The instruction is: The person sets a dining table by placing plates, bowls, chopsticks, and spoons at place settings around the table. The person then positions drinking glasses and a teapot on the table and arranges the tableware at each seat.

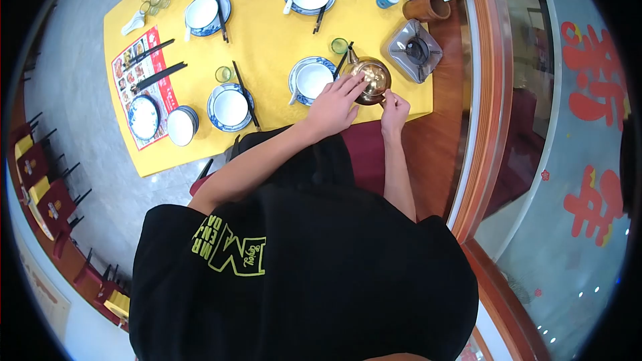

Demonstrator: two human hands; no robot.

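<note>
A shiny gold-coloured metal teapot stands near the right end of the yellow table, its spout pointing away from me. My right hand is closed around its handle on the near side. Over the teapot's left side and top lies my left hand, fingers stretched out and touching the metal; its thumb is hard to make out. Just left of the teapot is a white bowl on a blue-patterned plate. Chopsticks beside it are partly hidden by my left hand. A small green glass sits beside the spout.
A square ashtray-like burner is right of the teapot, below a brown cup. Other place settings, stacked bowls and a red menu sheet cover the tablecloth. A wooden ledge and window run along the right.
</note>
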